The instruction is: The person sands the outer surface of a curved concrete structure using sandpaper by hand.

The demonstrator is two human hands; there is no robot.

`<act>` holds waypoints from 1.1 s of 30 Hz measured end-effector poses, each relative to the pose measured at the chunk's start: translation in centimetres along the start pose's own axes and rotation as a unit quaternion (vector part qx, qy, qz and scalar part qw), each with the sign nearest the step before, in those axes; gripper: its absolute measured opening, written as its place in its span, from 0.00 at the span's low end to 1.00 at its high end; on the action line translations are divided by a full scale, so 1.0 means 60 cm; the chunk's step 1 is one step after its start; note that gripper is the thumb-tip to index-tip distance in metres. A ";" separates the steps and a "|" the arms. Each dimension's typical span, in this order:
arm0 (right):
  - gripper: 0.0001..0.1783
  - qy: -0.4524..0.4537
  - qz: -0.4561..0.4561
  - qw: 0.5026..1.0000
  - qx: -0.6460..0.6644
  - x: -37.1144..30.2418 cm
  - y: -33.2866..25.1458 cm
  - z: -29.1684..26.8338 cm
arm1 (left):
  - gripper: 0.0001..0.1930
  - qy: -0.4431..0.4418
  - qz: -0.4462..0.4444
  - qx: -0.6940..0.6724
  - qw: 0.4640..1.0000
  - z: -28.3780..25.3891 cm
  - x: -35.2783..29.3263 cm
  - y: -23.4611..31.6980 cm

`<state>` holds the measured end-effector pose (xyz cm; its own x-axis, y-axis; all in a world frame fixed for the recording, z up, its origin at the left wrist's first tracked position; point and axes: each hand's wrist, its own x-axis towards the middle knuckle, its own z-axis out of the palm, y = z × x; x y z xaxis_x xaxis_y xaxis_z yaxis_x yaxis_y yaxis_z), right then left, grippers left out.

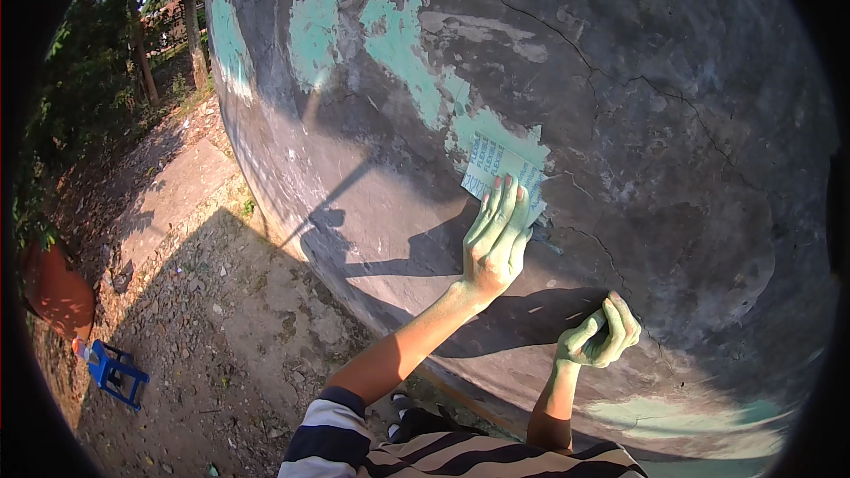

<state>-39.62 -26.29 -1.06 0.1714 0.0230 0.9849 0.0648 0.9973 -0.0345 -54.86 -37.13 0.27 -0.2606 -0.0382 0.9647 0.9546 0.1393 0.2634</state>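
My left hand [498, 243] presses a pale green sandpaper sheet [496, 161], printed on its back, against a large rounded grey wall [611, 106]. Its fingers lie stretched over the lower part of the sheet, and pale green dust coats the skin. Beneath and around the sheet runs a patch of mint-green filler [398, 44] with ragged edges. Lower and to the right, my right hand [602, 334] is curled closed close to the wall, dusted green too. I see nothing in its fingers, though the palm is in shadow.
Dark cracks [660, 88] branch across the wall, which carries more green patches [314, 40] at upper left and a pale green band [691, 414] low on the right. Stony ground [221, 336] lies left, with a blue stand [115, 374], a reddish-brown rounded object [57, 292] and trees [190, 26].
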 end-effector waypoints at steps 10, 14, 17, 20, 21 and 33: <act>0.15 -0.004 -0.004 1.000 0.004 -0.005 0.002 0.001 | 0.22 0.030 0.034 0.031 0.998 -0.030 0.102 -0.056; 0.15 -0.009 -0.007 1.000 -0.005 -0.006 0.004 -0.002 | 0.23 -0.017 0.024 0.012 1.000 -0.025 0.033 -0.036; 0.15 -0.008 0.007 1.000 -0.012 0.000 0.001 0.001 | 0.24 -0.056 0.065 0.016 0.996 -0.038 0.025 -0.045; 0.13 -0.017 0.025 0.999 -0.012 -0.006 0.002 -0.004 | 0.25 -0.053 0.075 0.078 0.993 -0.045 0.065 -0.074; 0.12 0.003 0.038 0.999 0.013 -0.008 0.001 -0.002 | 0.24 -0.031 0.065 0.062 0.995 -0.043 0.083 -0.070; 0.09 0.069 0.086 0.992 0.057 -0.015 -0.006 0.009 | 0.27 -0.141 0.160 0.004 0.977 -0.040 0.014 -0.015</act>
<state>-40.34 -26.66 -1.82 0.3043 0.1919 0.9330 -0.0867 0.9810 -0.1735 -55.58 -39.66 0.87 0.0213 0.2818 0.9592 0.9929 0.1066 -0.0533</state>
